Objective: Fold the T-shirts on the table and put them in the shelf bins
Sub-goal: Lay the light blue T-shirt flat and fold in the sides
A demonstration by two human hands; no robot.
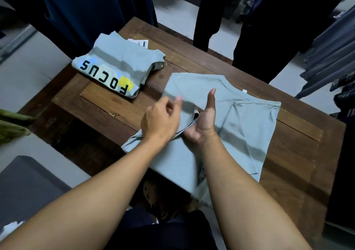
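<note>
T-shirt (249, 126) lies spread on the counter (292, 153), part folded. Left hand (161, 119) grip appears to pinch its blurred fold. Right hand (201, 124) grip released, thumb raised, fingers under fold. Folded shirt (115, 61) lies apart.

There were two shirts on one table (288, 153): folded shirt (115, 61) at ten o'clock, flat shirt (240, 115) at three. One tag (141, 42) at eleven. Two hands: left hand (159, 121), right hand (203, 122).
</note>
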